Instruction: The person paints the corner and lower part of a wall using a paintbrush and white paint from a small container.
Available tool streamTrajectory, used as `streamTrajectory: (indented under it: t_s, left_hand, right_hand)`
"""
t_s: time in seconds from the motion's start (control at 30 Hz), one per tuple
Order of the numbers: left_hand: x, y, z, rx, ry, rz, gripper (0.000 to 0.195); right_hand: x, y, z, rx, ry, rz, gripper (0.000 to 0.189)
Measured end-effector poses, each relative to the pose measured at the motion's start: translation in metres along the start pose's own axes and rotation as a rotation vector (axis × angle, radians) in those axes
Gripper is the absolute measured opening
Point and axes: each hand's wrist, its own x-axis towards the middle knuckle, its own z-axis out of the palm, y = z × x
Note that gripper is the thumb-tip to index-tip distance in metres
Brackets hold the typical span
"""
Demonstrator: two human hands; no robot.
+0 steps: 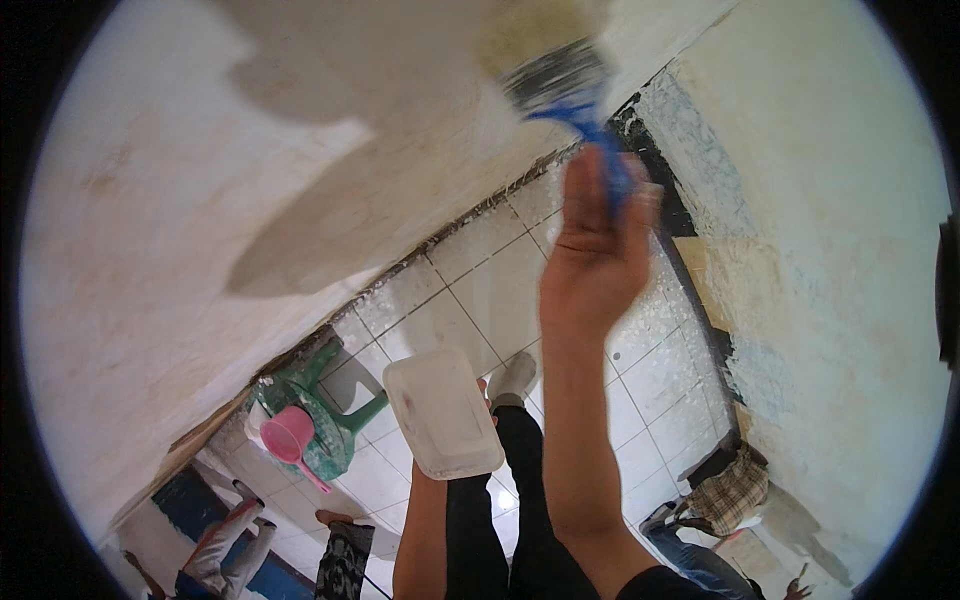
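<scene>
My right hand (598,247) is raised and grips the blue handle of a wide paintbrush (574,97). The pale bristles point up against or close to the cream wall (172,187); blur leaves contact uncertain. Lower down, my left hand (486,396) supports a translucent white plastic container (446,412) from beneath. Only some fingertips show past the container's right side, and the rest of that hand is hidden. The container has a thin whitish residue inside.
A green plastic stool (337,431), lying or standing low by the left wall, is beside a pink dipper (287,435). White specks litter the tiled floor (480,319). The right wall (817,225) has peeled patches. Other people's legs (232,544) and a plaid-clad person (727,491) appear below.
</scene>
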Motion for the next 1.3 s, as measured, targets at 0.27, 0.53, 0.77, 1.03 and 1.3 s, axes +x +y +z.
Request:
streamTrajectory:
  t_s: [0.27,0.53,0.77,1.03,1.3]
  left_hand:
    - [-0.020,0.022,-0.027,0.103,0.069,-0.031,0.077]
    - [-0.061,0.043,-0.034,0.090,0.069,0.027,0.079]
    - [-0.080,0.053,-0.020,0.100,0.081,0.022,0.078]
    - [-0.103,0.073,-0.027,0.048,0.065,0.017,0.077]
    - [-0.112,0.076,-0.027,0.067,0.012,0.024,0.077]
  right_hand:
    - [-0.009,0.089,-0.158,-0.437,0.391,0.175,0.024]
    - [-0.059,0.024,0.015,0.010,0.032,0.027,0.030]
    - [-0.062,0.104,-0.113,-0.257,0.287,0.086,0.031]
    - [-0.098,0.048,0.024,-0.257,0.089,0.088,0.033]
    - [-0.111,0.124,-0.080,-0.214,0.317,0.140,0.027]
